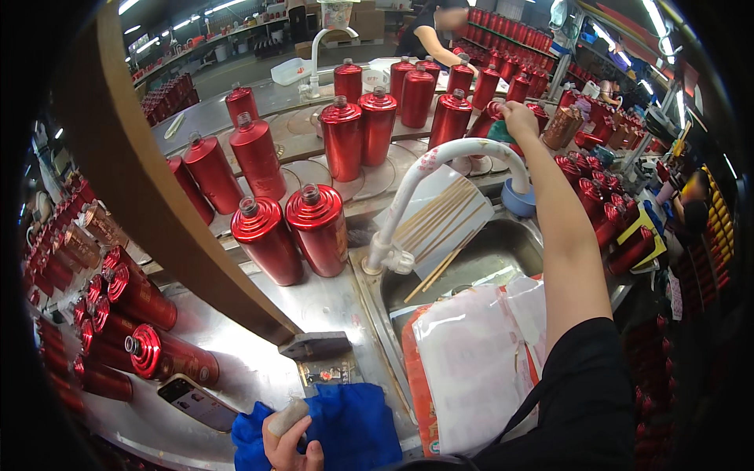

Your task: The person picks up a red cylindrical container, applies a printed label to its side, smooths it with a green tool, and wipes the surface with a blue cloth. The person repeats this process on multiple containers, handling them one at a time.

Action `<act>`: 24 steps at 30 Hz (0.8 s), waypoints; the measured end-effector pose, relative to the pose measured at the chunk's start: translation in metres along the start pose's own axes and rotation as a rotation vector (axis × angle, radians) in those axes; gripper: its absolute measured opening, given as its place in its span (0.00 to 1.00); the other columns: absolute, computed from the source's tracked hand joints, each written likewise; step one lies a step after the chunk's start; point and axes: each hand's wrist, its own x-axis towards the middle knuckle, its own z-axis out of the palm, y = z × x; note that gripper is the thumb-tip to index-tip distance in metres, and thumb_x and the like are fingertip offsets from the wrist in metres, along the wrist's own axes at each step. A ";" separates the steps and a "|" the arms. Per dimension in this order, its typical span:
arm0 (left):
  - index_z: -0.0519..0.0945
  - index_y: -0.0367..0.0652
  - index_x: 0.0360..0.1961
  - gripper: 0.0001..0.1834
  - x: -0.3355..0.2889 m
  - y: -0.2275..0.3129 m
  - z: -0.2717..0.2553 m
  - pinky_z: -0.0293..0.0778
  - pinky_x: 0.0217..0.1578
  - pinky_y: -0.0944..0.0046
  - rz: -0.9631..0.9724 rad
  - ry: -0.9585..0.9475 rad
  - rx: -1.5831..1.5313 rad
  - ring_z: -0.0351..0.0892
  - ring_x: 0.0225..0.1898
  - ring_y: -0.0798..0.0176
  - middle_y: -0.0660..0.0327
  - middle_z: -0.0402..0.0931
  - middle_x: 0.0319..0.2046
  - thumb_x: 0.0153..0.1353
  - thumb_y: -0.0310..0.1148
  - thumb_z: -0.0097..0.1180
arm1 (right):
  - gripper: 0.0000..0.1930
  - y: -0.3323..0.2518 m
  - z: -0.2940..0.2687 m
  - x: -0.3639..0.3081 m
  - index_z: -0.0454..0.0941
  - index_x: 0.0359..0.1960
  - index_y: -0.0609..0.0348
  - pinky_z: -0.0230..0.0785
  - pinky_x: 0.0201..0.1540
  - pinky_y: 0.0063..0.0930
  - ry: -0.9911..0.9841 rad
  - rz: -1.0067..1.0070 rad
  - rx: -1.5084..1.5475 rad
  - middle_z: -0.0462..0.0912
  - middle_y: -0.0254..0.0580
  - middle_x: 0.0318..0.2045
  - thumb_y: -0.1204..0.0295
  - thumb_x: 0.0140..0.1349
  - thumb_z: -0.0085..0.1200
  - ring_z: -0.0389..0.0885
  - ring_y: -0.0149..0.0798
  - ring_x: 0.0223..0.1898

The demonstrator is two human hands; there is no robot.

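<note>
My right hand [520, 122], arm stretched far forward past the white curved tap, closes around the upper part of a tilted red bottle [484, 124]. A bit of green material [499, 132] shows beneath the fingers. Low in the view, my left hand [289, 446] is curled over a blue cloth [353, 424]. A short, blunt grey-beige stub [288, 418] sticks up at its fingers; whether it is held or covers a finger is unclear. Two shiny red bottles [316, 229] stand upright on the metal counter, left of the tap.
The white tap [440, 157] arches over a metal sink [503, 235] with wooden sticks [440, 224] on a white sheet. A blue bowl [518, 198] sits at its rim. A brown post [157, 196] crosses the left side; a phone [198, 402] leans near red bottles. Another person [424, 39] works opposite.
</note>
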 end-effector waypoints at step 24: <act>0.38 0.37 0.79 0.64 0.069 0.086 -0.002 0.63 0.68 0.55 -0.168 -0.305 -0.950 0.62 0.71 0.52 0.44 0.56 0.72 0.56 0.42 0.75 | 0.14 -0.218 -0.267 -0.331 0.84 0.40 0.65 0.69 0.38 0.22 -1.194 -0.766 0.574 0.80 0.30 0.27 0.63 0.72 0.57 0.75 0.24 0.32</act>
